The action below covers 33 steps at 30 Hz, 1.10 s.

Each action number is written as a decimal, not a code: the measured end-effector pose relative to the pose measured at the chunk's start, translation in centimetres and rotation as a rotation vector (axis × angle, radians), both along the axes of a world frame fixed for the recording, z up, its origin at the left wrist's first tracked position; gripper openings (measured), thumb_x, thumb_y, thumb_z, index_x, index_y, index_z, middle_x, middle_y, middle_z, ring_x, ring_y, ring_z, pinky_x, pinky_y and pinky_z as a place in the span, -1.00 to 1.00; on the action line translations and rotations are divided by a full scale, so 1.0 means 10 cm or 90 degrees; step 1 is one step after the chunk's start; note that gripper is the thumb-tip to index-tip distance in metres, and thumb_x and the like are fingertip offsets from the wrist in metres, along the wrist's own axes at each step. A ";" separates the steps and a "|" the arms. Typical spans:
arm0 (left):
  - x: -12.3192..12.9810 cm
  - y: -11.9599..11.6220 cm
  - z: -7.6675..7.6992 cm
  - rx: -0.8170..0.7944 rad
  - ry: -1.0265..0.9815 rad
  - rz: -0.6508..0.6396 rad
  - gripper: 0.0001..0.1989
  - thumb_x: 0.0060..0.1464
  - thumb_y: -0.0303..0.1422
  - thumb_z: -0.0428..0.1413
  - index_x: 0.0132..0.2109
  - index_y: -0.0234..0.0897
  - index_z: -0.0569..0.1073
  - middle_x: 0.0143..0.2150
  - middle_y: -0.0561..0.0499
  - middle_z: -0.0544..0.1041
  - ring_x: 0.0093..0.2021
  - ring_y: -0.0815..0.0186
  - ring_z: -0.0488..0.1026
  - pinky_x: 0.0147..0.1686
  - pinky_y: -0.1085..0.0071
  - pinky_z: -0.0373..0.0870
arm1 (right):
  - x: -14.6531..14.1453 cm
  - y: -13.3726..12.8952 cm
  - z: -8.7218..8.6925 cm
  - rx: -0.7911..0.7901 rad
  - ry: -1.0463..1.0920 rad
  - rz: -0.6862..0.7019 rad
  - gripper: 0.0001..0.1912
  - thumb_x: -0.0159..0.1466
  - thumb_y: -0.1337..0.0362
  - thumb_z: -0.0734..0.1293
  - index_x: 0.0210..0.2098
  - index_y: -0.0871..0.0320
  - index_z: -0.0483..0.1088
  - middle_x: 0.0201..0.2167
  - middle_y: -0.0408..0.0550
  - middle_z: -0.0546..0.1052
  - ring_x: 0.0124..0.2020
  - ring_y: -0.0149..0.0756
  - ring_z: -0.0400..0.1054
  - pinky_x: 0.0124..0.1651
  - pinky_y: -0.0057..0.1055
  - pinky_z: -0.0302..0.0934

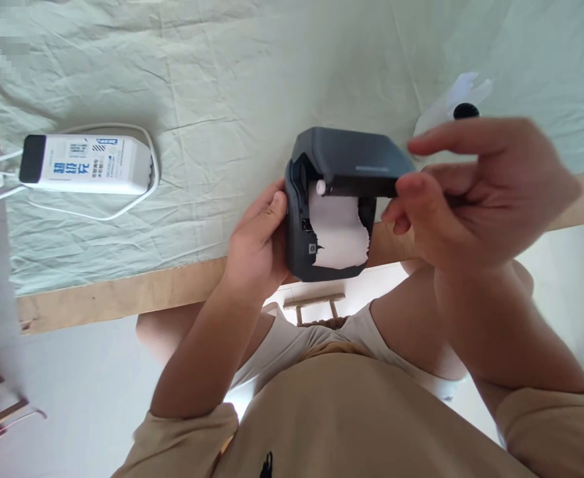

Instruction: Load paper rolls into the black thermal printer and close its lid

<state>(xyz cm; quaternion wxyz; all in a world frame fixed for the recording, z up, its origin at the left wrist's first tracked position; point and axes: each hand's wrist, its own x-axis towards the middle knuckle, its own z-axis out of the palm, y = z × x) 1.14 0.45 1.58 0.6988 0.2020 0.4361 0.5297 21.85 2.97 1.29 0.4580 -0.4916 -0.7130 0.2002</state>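
A dark grey portable label printer point(296, 255) is up at the table's front edge with its lid point(356, 156) raised. Inside the bay lies white paper point(339, 232) with a ragged edge, curling over the front part. Under the lid's edge runs a black roller with a white end point(321, 187). My left hand point(259, 242) is wrapped round the printer's left side, its thumb along the casing. At the lid's right corner, my right hand point(471, 186) pinches the edge between thumb and fingers. That hand is slightly blurred.
On the left of the green tablecloth point(212, 99) lies a white power strip point(93, 164) with a black end and looped white cable. Crumpled clear plastic point(444, 109) and a black round thing point(466, 111) lie behind my right hand. The table's wooden edge point(123, 292) runs in front.
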 end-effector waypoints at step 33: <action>-0.12 -0.10 -0.09 0.059 0.039 -0.099 -0.62 0.36 -0.13 0.30 0.21 -0.17 0.65 0.10 -0.15 0.76 0.15 -0.10 0.74 0.07 0.09 0.75 | 0.30 0.24 -0.17 -0.022 -0.048 0.014 -0.71 0.27 0.03 0.54 -0.32 -0.02 0.40 -0.44 -0.19 0.48 -0.42 -0.22 0.43 -0.34 -0.19 0.35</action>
